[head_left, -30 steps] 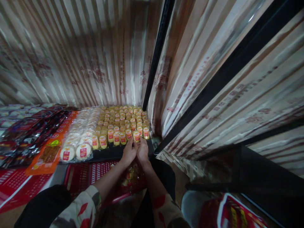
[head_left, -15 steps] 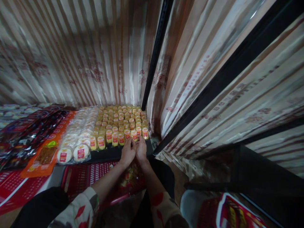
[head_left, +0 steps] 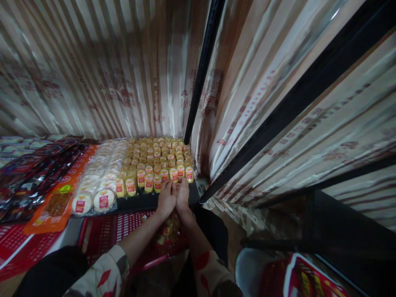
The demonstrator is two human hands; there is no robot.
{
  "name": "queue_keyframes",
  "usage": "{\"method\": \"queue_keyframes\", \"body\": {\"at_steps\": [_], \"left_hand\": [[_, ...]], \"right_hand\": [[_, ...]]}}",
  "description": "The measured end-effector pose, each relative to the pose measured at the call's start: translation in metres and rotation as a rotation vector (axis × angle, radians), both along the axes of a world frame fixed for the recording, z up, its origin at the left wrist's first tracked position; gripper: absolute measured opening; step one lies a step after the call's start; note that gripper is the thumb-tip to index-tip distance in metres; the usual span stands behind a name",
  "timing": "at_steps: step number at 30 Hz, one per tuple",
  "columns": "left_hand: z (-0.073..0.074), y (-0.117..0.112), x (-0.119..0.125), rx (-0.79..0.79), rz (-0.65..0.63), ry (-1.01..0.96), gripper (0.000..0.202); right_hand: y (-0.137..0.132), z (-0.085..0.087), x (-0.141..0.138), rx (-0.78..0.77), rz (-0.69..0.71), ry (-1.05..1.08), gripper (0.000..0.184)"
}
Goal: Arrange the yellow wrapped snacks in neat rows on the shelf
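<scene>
My left hand [head_left: 167, 199] and my right hand [head_left: 182, 195] are side by side, touching, at the front edge of a black shelf [head_left: 133, 203]. Both have their fingers drawn together, and what lies between them, if anything, is hidden. Just beyond the fingertips stands a small yellow packaged snack [head_left: 173, 175] with a red and white label; whether the fingers touch it I cannot tell. Behind it, several rows of the same yellow packs [head_left: 154, 154] stand close together. Below my forearms sits a red basket [head_left: 102, 231] with a heap of yellow wrapped packs [head_left: 168, 231], partly covered by my arms.
Left of the yellow packs are round white wrapped cakes [head_left: 105, 199], an orange snack bag [head_left: 58, 202] and dark shiny packets [head_left: 37, 177]. Patterned curtains [head_left: 123, 82] hang behind, with a black upright post [head_left: 204, 70]. A red package [head_left: 309, 276] lies low at right.
The view has shifted very slightly. My two hands stay together at the front row, and the packs stand as before.
</scene>
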State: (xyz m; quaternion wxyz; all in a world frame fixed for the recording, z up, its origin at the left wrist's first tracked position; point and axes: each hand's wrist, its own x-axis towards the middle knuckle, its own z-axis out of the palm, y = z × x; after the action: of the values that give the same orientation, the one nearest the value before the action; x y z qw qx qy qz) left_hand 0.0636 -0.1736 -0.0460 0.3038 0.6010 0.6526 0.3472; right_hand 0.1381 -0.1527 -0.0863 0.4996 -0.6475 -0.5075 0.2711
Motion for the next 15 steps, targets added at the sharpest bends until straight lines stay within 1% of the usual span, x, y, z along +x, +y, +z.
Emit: {"method": "queue_keyframes", "body": {"at_steps": [3, 7, 11, 15], "left_hand": [[-0.002, -0.001, 0.0, 0.003, 0.007, 0.0, 0.037], [0.003, -0.003, 0.002, 0.016, -0.012, 0.019, 0.039], [0.006, -0.004, 0.005, -0.018, -0.038, 0.026, 0.043], [0.001, -0.002, 0.005, -0.026, -0.063, 0.031, 0.046]], "right_hand": [[-0.001, 0.0, -0.002, 0.018, -0.007, 0.013, 0.022], [-0.002, -0.002, -0.003, 0.024, 0.023, -0.001, 0.015], [-0.003, -0.006, -0.003, 0.039, 0.065, -0.086, 0.025], [-0.004, -0.011, -0.001, 0.048, 0.054, -0.113, 0.033]]}}
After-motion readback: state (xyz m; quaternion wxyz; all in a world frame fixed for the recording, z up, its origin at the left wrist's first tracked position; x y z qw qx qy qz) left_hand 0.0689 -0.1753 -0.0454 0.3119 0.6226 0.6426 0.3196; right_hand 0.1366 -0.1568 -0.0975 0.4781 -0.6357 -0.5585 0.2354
